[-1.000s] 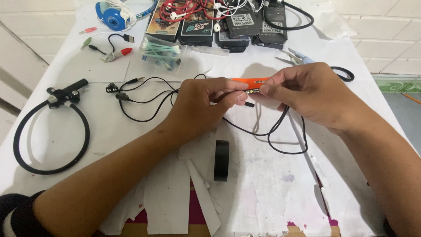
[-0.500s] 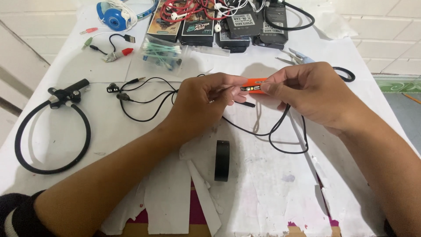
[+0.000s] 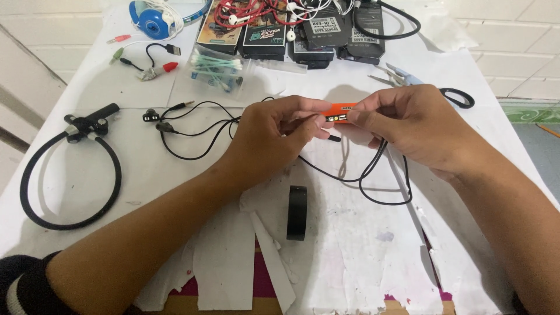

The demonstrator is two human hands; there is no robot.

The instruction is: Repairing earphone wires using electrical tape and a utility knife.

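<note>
My right hand (image 3: 414, 125) pinches a small orange device (image 3: 338, 112) at the middle of the white table (image 3: 361, 251). My left hand (image 3: 274, 137) meets it from the left, fingertips closed on the device's near end and on a thin black cable (image 3: 373, 169). The cable loops down below my right hand. More of the black wire runs left to a pair of black earbuds (image 3: 156, 119) and a small plug lying on the table.
A roll of black tape (image 3: 297, 212) stands on edge near me. A black neckband headset (image 3: 70, 169) lies at left. A bag of cotton swabs (image 3: 217, 69), boxes, red and white earphones (image 3: 251, 11), blue headphones (image 3: 153, 18) and scissors (image 3: 402, 77) line the far side.
Both hands have lifted slightly and shifted the orange device a little; its end with small ports now faces my left fingers. The cable loop hangs much as before.
</note>
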